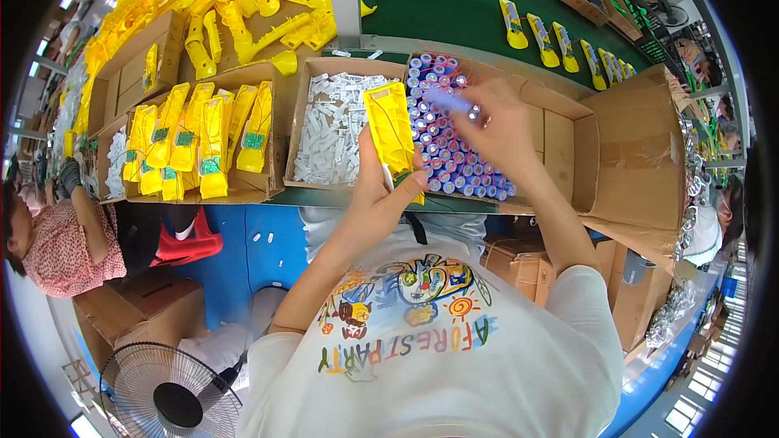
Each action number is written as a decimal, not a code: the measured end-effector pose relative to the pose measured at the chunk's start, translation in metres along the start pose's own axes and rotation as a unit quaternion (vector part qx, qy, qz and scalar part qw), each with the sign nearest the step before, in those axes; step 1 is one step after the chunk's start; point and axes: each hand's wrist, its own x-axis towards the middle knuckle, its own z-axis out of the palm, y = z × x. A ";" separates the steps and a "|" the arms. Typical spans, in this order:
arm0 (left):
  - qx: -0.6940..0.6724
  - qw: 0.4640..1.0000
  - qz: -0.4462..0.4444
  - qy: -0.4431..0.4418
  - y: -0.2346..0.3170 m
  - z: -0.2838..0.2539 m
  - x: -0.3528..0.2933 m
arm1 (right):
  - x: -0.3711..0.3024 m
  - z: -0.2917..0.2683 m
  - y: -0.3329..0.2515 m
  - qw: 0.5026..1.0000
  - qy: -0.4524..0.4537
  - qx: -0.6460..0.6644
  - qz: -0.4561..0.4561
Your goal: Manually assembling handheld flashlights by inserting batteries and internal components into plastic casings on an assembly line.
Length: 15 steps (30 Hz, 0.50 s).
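Note:
My left hand (375,195) is closed round the lower end of a yellow plastic housing (389,123), held upright. Thin wires run along the housing's open inner side, and part of a green circuit board shows near my thumb. Just right of it, my right hand (505,126) grips a purple cylindrical battery cell (445,100), both blurred by motion. Below that hand, a cardboard box holds many upright purple battery cells (466,169) with red wires among them. Small white plastic parts (334,130) fill the box behind my left hand.
On the left, a carton (258,188) holds yellow housings with green boards. More yellow housings (235,0) are heaped behind it. A green conveyor belt (438,4) carries housings at the far right. Another person (73,243) sits left; a fan (174,397) stands lower left.

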 end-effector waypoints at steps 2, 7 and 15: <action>0.003 1.000 0.003 -0.002 0.001 -0.002 0.000 | -0.010 0.005 -0.001 0.959 -0.216 -0.186 0.003; -0.003 1.000 0.005 0.023 -0.005 -0.003 0.002 | -0.003 0.000 -0.051 0.972 -0.206 0.110 -0.034; -0.036 0.996 -0.041 0.077 0.005 0.001 0.007 | -0.048 0.026 -0.064 0.976 -0.176 0.009 -0.130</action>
